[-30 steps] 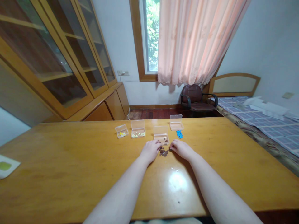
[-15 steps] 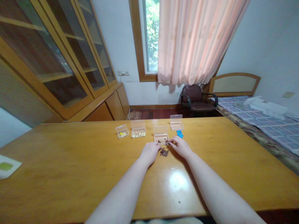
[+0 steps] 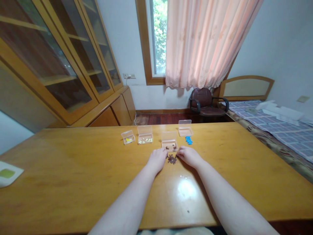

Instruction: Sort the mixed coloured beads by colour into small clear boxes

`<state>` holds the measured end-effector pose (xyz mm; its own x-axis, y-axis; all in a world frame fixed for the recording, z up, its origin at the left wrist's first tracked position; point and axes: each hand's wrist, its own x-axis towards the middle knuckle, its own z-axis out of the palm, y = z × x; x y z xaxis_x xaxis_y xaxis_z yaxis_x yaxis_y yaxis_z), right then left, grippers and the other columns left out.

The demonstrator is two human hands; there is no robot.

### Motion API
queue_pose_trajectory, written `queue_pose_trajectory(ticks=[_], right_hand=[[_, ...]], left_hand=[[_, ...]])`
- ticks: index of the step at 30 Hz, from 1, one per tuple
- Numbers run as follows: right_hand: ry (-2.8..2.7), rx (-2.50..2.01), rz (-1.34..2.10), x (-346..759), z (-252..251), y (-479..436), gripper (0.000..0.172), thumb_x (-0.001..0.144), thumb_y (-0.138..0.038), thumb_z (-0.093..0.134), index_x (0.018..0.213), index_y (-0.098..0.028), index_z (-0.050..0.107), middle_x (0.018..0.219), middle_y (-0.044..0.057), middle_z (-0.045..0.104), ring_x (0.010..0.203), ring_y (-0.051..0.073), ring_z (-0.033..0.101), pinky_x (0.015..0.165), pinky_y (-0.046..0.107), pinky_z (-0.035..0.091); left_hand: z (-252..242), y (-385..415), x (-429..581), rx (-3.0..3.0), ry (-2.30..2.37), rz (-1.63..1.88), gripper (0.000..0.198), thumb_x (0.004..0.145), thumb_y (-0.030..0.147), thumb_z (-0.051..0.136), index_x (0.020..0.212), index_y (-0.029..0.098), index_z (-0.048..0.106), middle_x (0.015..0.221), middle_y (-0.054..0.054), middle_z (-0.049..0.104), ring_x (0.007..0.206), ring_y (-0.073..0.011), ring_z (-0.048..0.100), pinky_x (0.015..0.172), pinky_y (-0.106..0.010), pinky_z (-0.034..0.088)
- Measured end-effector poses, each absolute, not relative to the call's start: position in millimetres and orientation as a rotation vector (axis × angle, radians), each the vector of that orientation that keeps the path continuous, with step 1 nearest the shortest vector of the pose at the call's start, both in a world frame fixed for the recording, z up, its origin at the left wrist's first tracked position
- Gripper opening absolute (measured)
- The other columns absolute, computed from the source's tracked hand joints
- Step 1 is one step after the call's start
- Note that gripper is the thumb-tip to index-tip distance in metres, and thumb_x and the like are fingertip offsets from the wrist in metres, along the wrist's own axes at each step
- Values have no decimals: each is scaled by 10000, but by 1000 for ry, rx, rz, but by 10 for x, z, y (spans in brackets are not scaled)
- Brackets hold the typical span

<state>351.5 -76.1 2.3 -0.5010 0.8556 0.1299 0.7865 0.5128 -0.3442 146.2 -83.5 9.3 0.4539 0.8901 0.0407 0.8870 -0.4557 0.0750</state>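
Note:
A small heap of dark brown pieces (image 3: 172, 159) lies on the table between my two hands. Just behind it stands a clear plastic box (image 3: 169, 150) with its lid raised and a few brown bits inside. My left hand (image 3: 157, 159) rests at the heap's left side, by the box's front left corner, fingers drawn together. On the right, my right hand (image 3: 189, 156) has its fingertips pinched low beside the heap and the box's front right corner. Whatever either hand holds is too small or hidden to make out.
Farther back stand open clear boxes: one with yellow pieces (image 3: 128, 139), one with pale pieces (image 3: 145, 141), and another clear box (image 3: 185, 132) behind blue pieces (image 3: 188, 140). A white and green item (image 3: 9, 174) lies at the wooden table's (image 3: 80, 182) left edge.
My right hand has come down and slightly toward me, from the box's front right corner to the heap. A dark bit at its fingertips no longer shows. My left hand has barely moved.

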Motion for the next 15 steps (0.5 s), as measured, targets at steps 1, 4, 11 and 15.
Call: queue_pose_trajectory(ticks=[1,4,11,15], right_hand=[[-2476,-1387,333,3509,32,-767,204,867,-227,529,854,-232,733,865,33,656,765,138,609,692,221,419],[-2480,-1404,296,3489,49,-780,209,871,-218,514,869,-229,723,887,37,652,780,139,604,696,221,411],[-2453,-1434,223,3474,19,-782,200,893,-224,486,839,-198,676,863,43,624,769,141,587,697,231,404],[-2294,-1425,193,3454,-39,-736,157,891,-211,496,864,-189,649,879,44,612,809,147,577,728,236,421]], left_hand=[[93,-828,1467,2637,1615,132,243,929,237,374,960,188,610,974,-66,626,860,-204,602,761,-326,441],[97,-794,1494,2601,1640,255,227,933,252,379,973,193,596,995,-59,616,900,-195,590,783,-313,431],[97,-752,1482,2525,1686,456,183,917,246,433,978,207,601,987,-41,616,908,-184,583,786,-297,422],[84,-745,1392,2448,1717,532,184,910,252,447,988,214,609,985,-40,618,884,-174,589,778,-283,427]])
